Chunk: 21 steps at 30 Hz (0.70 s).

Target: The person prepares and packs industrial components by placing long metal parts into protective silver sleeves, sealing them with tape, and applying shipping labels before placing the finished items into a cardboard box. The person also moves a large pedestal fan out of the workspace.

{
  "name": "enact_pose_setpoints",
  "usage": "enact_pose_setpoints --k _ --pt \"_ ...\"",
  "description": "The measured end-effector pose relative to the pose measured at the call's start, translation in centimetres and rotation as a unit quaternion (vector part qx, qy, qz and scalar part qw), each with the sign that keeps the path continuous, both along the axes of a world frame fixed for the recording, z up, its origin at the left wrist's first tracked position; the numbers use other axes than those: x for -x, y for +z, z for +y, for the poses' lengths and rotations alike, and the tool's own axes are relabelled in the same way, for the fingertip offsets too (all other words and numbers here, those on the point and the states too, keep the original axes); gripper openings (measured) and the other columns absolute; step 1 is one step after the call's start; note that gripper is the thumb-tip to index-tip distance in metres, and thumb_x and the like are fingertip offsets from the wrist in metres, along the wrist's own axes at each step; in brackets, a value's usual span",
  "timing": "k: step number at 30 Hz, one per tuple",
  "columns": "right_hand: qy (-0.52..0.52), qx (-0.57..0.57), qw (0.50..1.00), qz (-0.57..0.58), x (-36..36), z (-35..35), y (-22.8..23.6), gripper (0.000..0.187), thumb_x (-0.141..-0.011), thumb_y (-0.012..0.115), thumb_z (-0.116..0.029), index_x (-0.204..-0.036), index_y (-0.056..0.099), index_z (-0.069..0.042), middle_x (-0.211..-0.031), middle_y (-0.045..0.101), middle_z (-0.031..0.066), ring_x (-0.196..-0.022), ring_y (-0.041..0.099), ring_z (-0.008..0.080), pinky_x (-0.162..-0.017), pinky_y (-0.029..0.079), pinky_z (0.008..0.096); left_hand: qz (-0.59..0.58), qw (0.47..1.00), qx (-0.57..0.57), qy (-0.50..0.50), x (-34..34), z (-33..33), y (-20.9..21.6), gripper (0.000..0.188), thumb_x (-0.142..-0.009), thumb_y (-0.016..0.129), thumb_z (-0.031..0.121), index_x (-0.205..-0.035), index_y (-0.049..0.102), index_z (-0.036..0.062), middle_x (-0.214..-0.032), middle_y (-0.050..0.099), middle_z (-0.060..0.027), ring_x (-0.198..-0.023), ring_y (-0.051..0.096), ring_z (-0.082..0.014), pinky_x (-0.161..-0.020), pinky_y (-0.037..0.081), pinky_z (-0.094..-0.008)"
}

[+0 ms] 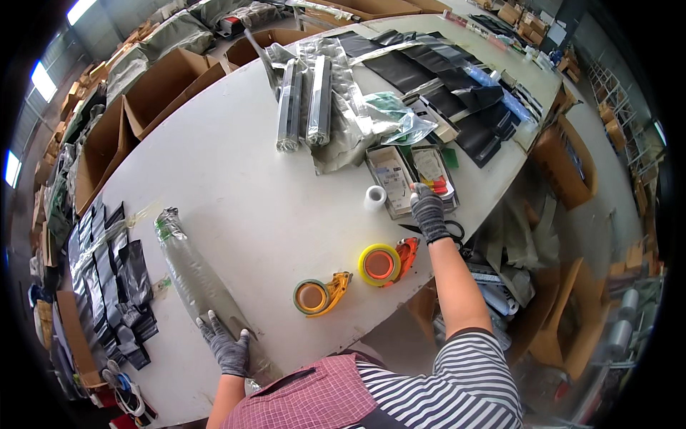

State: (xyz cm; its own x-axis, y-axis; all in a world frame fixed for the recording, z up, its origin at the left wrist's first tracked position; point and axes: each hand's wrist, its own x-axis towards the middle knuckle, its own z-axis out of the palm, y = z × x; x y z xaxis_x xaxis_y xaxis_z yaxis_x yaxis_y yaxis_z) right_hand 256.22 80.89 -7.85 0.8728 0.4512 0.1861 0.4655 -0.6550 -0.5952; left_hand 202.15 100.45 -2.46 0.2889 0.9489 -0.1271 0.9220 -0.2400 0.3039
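My left hand point(227, 349), in a grey glove with bare fingertips, lies with fingers spread on a long package point(196, 268) in silvery plastic film. The package slants along the left of the table, green tape at its far end. My right hand point(430, 214), gloved alike, reaches into the near edge of a shallow tray point(454, 191) of papers and labels. Its fingers are drawn together; what they pinch, if anything, is hidden. Black scissors point(454, 230) lie partly under this hand. Beside it are a second tray point(391, 179) with a printed sheet and a white roll point(374, 198).
Two tape dispensers, one yellow point(321, 294) and one orange point(388, 263), lie near the table's front edge. Two wrapped silvery bundles point(319, 107) and black plastic bags point(429, 71) occupy the far side. More black bags point(111, 279) lie at left. Cardboard boxes point(171, 89) surround the white table point(236, 171).
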Motion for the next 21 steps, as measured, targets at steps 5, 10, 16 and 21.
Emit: enact_pose_setpoints --k 5,10,16,21 --pt "0.083 0.159 0.983 0.034 -2.1 3.1 -0.1 0.034 -0.080 0.072 -0.017 -0.108 0.064 -0.002 -0.103 0.068 0.0194 -0.098 0.064 0.0340 -0.088 0.051 0.0384 0.000 1.000 -0.009 -0.009 -0.1 0.3 -0.6 0.105 -0.068 0.080 0.018 -0.153 0.019 0.0154 -0.157 0.009 -0.0245 -0.145 0.011 -0.0396 -0.118 0.018 -0.0413" --pt "0.060 0.296 0.953 -0.001 -2.7 4.9 -0.6 0.037 -0.074 0.077 -0.023 -0.103 0.065 -0.004 -0.101 0.066 0.0194 -0.098 0.063 0.0350 -0.089 0.051 0.0400 0.009 1.000 -0.011 -0.007 -0.6 0.3 -0.3 0.106 -0.067 0.081 0.018 -0.153 0.019 0.0142 -0.157 0.009 -0.0245 -0.145 0.012 -0.0393 -0.118 0.018 -0.0409" --pt "0.058 0.295 0.953 -0.011 -3.8 4.6 -3.1 0.019 -0.078 0.071 -0.023 -0.084 0.072 -0.005 -0.092 0.068 0.0216 -0.089 0.066 0.0345 -0.081 0.054 0.0416 0.010 1.000 -0.013 -0.009 -0.3 0.4 -0.5 0.108 -0.066 0.082 0.020 -0.153 0.018 0.0136 -0.157 0.006 -0.0251 -0.145 0.013 -0.0402 -0.118 0.020 -0.0407" --pt "0.100 0.326 0.938 -0.064 -3.8 4.0 -3.5 0.018 -0.084 0.061 -0.017 -0.083 0.072 -0.004 -0.083 0.068 0.0205 -0.083 0.067 0.0358 -0.076 0.055 0.0418 0.016 1.000 -0.010 -0.008 -0.1 0.4 -0.5 0.108 -0.067 0.082 0.023 -0.152 0.018 0.0129 -0.156 0.007 -0.0258 -0.145 0.012 -0.0411 -0.118 0.020 -0.0414"
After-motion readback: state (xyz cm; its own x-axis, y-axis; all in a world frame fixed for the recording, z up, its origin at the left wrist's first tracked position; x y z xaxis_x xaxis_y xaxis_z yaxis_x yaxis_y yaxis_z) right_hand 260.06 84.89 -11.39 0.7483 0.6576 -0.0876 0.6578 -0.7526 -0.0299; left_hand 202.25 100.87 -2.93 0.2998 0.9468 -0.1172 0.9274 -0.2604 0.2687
